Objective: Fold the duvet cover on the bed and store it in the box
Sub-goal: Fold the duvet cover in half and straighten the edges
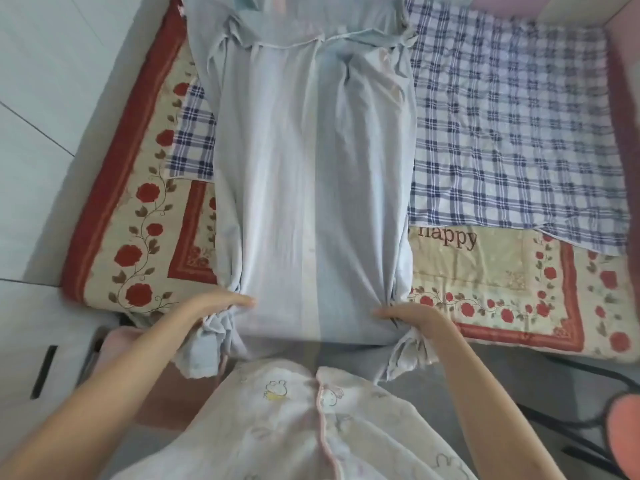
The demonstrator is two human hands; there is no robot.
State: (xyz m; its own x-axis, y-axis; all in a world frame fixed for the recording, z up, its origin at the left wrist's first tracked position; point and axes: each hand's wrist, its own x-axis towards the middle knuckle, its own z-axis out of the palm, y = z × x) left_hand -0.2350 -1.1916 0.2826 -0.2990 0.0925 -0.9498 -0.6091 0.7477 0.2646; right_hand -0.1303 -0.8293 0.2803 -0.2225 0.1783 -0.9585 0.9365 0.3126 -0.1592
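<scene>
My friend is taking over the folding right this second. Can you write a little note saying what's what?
Left hand: grips the bunched near-left corner of the duvet cover.
Right hand: grips the bunched near-right corner.
Where it is: the cover lies as a long narrow strip down the bed, over the checked sheet and the flowered quilt.
Done: folded lengthwise into a strip, with wrinkles.
Left: fold it shorter into a neat bundle, then put it in the box. No box shows clearly here.
</scene>
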